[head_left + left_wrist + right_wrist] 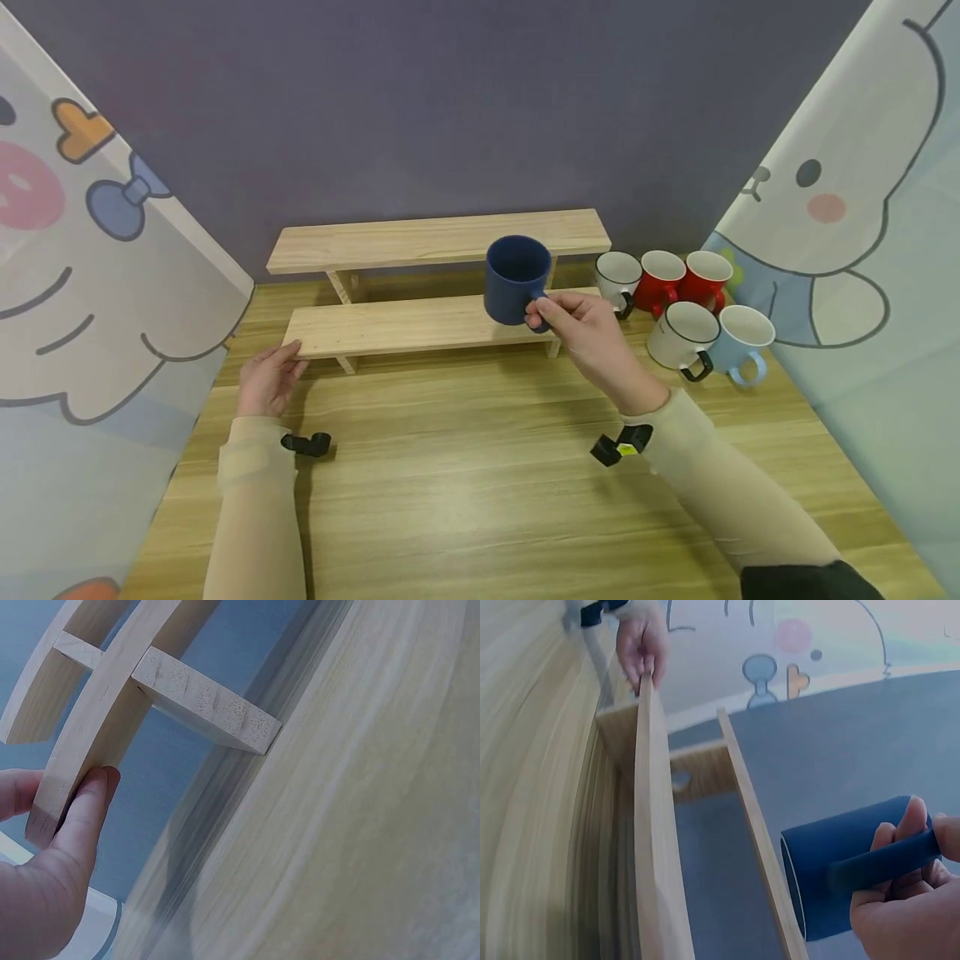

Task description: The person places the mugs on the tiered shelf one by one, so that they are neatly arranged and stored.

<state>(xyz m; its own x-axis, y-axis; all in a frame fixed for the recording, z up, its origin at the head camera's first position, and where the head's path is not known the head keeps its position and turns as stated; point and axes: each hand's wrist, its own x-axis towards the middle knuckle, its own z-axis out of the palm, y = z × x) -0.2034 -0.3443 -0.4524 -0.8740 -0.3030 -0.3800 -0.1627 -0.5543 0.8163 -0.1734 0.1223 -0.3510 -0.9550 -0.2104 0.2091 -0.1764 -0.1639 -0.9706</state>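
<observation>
A dark blue mug is held upright by its handle in my right hand, over the right part of the lower shelf board. In the right wrist view the fingers curl round the handle of that mug. My left hand pinches the left end of the lower board of a two-tier wooden rack. The left wrist view shows the thumb and fingers on either face of the board. Behind and higher runs the upper board, with nothing on it.
At the rack's right end stand several mugs: a white mug with a black handle, two red mugs, another white mug and a light blue mug. Cartoon-printed panels flank the wooden table; a dark panel stands behind.
</observation>
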